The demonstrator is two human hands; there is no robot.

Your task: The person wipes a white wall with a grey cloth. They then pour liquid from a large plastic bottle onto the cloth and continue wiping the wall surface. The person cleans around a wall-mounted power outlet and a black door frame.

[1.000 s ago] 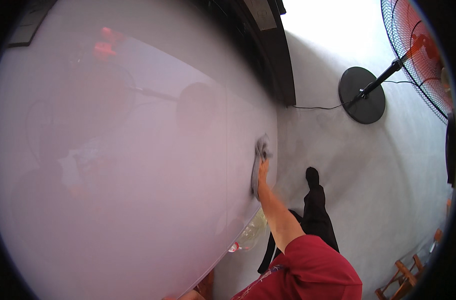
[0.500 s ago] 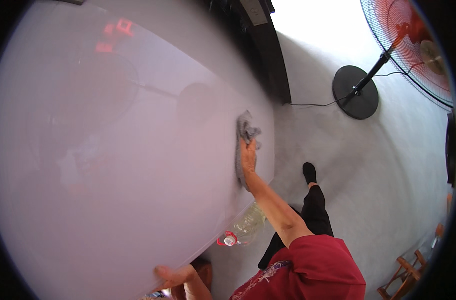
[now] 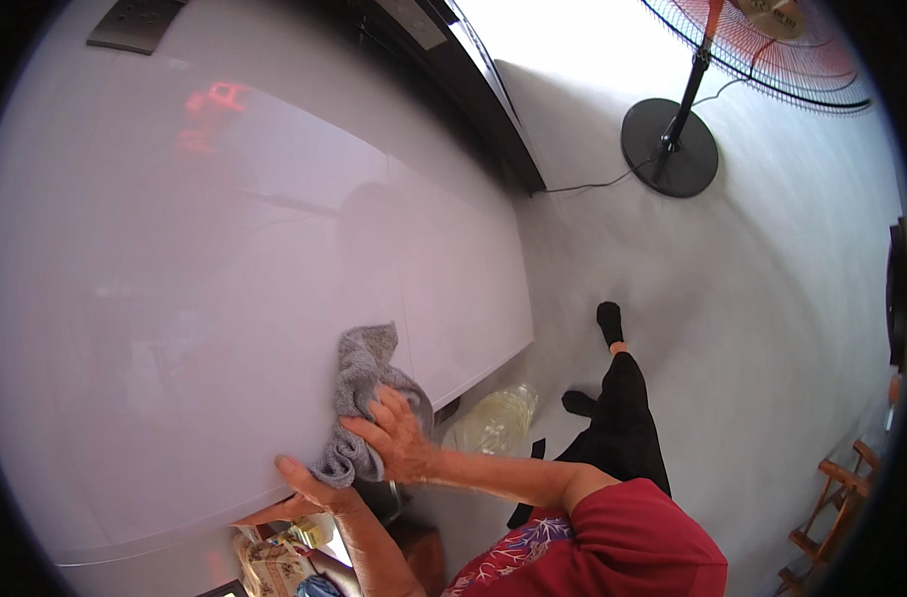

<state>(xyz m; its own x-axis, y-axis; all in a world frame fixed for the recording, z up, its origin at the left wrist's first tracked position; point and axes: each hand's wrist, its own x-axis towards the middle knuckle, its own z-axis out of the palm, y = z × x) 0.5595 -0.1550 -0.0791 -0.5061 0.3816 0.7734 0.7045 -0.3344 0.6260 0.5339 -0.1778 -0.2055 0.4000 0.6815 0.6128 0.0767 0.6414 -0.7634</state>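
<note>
currently the right hand (image 3: pixel 399 438) lies flat on a grey cloth (image 3: pixel 366 393), fingers spread and pressing the bunched fabric against the glossy white tabletop (image 3: pixel 175 298). the cloth sits close to the near edge of the tabletop, part of it trailing away from the hand toward the far side. the left hand (image 3: pixel 309 493) rests on the rim of the tabletop just below the cloth, fingers curled loosely over the edge and holding nothing.

procedure for the wiping step, as judged from this view:
- keep the palm flat so pressure spreads over the whole pad of cloth, not the fingertips alone.
- fold the loose tail under the hand; a trailing end is likely to leave streaks on a reflective surface.
- work in overlapping strokes toward the edge, and keep the left hand braced on the rim for balance.
- check the sheen against the light for missed patches.

a clear plastic bottle (image 3: pixel 493 423) lies on the floor (image 3: pixel 772 298) below the edge, and a pedestal fan (image 3: pixel 677 139) stands well apart; neither is in the way.
</note>
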